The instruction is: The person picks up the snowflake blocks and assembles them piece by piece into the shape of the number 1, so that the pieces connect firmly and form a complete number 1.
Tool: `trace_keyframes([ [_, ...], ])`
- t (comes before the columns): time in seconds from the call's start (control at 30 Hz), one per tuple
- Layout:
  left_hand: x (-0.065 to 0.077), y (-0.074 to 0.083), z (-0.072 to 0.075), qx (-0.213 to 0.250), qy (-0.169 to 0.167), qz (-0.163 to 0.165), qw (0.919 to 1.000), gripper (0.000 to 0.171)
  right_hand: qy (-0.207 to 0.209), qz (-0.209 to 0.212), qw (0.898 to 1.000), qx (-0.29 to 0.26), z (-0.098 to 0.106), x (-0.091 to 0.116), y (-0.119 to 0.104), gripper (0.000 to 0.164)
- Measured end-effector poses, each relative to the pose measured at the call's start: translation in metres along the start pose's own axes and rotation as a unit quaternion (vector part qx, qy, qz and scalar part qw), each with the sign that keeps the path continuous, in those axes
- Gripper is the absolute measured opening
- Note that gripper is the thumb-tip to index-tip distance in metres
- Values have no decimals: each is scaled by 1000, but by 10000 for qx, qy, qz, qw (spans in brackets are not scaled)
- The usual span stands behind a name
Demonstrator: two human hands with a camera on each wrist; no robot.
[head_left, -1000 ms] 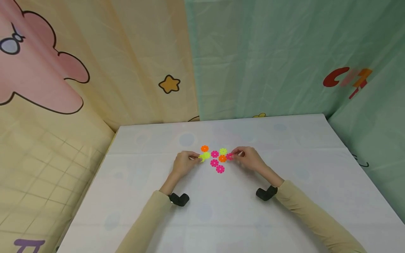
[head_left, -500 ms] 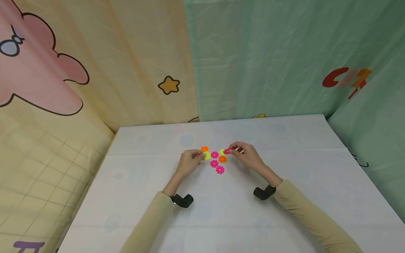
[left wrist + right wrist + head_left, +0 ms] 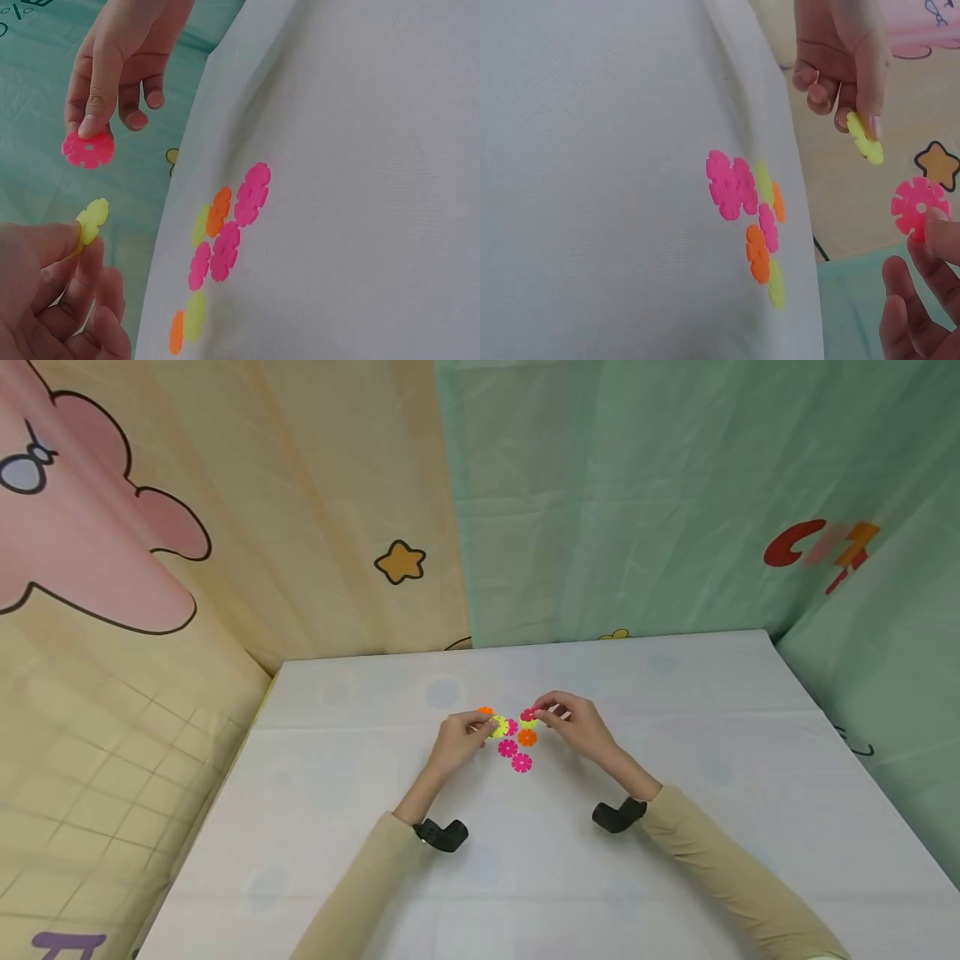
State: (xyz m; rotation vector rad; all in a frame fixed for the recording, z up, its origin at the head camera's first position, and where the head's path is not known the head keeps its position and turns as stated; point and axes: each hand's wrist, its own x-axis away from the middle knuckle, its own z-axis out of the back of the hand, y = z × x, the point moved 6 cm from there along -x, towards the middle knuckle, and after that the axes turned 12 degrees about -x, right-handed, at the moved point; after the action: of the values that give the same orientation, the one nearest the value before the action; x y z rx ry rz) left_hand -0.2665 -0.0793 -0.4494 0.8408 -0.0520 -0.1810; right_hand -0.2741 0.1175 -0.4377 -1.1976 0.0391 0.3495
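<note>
My left hand (image 3: pixel 459 743) pinches a yellow notched snowflake disc (image 3: pixel 93 219) between thumb and forefinger, held above the table and turned partly edge-on in the left wrist view. Opposite it, my right hand (image 3: pixel 577 728) pinches a pink snowflake disc (image 3: pixel 912 204) by its rim, its flat face and centre hole showing in the right wrist view. A short gap separates the two held discs. Below them lie loose discs: an orange disc (image 3: pixel 527 738), a pink disc (image 3: pixel 507 749), another pink disc (image 3: pixel 522 763) nearest the person, and a yellow disc (image 3: pixel 195 316) beside an orange one (image 3: pixel 176 332).
The white-covered table (image 3: pixel 480 893) ends at a back edge against yellow and green printed curtains (image 3: pixel 600 493). Each wrist wears a black camera mount, the left mount (image 3: pixel 442 836) and the right mount (image 3: pixel 619 816), both low over the cloth.
Both hands have lifted their discs off the table. The left hand moved right with the yellow disc, while the right hand moved left and farther back with the pink one.
</note>
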Motion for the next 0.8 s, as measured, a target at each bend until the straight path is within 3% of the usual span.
trace_keyframes([
  [0.5, -3, -4, -8, 300, -254, 252, 9989, 31, -64, 29, 9999, -120, -7, -3, 0, 19],
  [0.8, -5, -2, -10, 372, -277, 184, 9988, 29, -81, -28, 9994, -341, -11, -4, 4, 17],
])
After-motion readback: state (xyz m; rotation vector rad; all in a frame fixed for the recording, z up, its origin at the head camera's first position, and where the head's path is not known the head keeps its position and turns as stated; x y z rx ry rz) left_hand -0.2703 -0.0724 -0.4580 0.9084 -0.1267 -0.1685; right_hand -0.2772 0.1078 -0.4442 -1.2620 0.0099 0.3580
